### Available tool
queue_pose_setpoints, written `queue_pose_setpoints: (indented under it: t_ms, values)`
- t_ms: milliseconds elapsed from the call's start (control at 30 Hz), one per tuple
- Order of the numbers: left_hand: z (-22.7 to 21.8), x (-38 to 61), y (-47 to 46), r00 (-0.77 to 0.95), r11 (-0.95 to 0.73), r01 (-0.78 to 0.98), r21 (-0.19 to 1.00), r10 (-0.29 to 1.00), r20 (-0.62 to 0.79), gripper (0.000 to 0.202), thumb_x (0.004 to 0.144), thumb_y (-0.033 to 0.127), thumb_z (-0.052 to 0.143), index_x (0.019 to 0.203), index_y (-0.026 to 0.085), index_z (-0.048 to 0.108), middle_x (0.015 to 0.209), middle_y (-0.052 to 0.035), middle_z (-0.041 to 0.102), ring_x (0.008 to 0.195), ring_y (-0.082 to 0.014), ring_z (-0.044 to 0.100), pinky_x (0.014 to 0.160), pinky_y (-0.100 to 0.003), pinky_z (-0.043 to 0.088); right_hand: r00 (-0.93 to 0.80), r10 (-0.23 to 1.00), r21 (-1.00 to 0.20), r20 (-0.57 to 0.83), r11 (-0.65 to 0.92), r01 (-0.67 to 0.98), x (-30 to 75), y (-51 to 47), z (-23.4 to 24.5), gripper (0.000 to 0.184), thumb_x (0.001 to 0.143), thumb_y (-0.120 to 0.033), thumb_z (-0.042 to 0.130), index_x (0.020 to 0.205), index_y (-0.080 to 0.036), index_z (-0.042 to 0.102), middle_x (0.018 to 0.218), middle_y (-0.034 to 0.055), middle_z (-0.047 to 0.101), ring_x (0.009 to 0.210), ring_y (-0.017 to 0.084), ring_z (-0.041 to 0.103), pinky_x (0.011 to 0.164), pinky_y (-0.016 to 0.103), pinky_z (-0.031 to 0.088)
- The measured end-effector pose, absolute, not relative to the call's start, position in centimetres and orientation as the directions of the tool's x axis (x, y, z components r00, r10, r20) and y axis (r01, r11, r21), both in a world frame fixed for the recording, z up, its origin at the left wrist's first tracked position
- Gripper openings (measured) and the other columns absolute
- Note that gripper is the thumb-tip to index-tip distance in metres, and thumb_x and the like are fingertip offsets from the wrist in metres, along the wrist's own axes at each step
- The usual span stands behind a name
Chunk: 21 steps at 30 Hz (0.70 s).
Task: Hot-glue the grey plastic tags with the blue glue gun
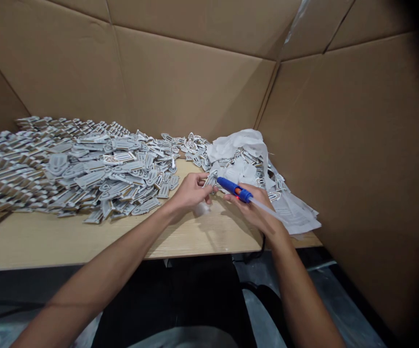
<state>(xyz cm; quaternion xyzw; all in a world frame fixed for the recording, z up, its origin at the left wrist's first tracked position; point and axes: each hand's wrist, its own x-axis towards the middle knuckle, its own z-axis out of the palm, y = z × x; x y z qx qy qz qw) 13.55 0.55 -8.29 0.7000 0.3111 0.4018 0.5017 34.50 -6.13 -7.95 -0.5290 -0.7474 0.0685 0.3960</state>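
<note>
My right hand point(255, 205) is wrapped round a blue hot glue gun point(227, 186), with a pale glue stick point(265, 208) sticking out of its back end and a small red light showing. The gun's nozzle points left, at a small grey, white-edged flat piece point(211, 179) pinched in my left hand point(193, 191). Whether the nozzle touches the piece I cannot tell. Below my left fingers lies a small clear, whitish bit point(201, 209) on the wooden table point(202, 237).
A large heap of similar grey pieces point(111, 169) covers the left, with stacked rows point(9, 169) beyond it. At right, more pieces lie among crumpled white sheets point(296, 212). Cardboard walls point(195, 82) enclose the back and right. A black cable point(258, 251) hangs over the front edge.
</note>
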Motion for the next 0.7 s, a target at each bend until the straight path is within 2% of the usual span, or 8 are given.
queue_pose_setpoints:
  t_ms: [333, 700]
  values:
    - [-7.99, 13.49, 0.13, 0.472, -0.355, 0.073, 0.932, 0.836, 0.282, 0.020, 0.085, 0.022, 0.064, 0.098, 0.011, 0.074, 0.080, -0.0056, 0.072, 0.053, -0.0085, 0.061, 0.047, -0.018, 0.042, -0.115, 0.846, -0.532, 0.521, 0.427, 0.732, 34.48, -6.21, -7.91, 0.037, 0.091, -0.049, 0.072, 0.071, -0.020, 0.062, 0.066, -0.0028, 0.055, 0.060, 0.013, 0.043, 0.056, 0.025, 0.030]
    - [-7.75, 13.48, 0.00, 0.467, -0.352, 0.083, 0.932, 0.840, 0.275, 0.021, 0.085, 0.019, 0.062, 0.099, 0.009, 0.074, 0.086, -0.0082, 0.075, 0.053, -0.0079, 0.062, 0.045, -0.016, 0.040, -0.110, 0.851, -0.535, 0.514, 0.418, 0.734, 34.47, -6.20, -7.89, 0.038, 0.091, -0.050, 0.072, 0.072, -0.020, 0.062, 0.066, -0.0025, 0.056, 0.060, 0.013, 0.044, 0.057, 0.025, 0.031]
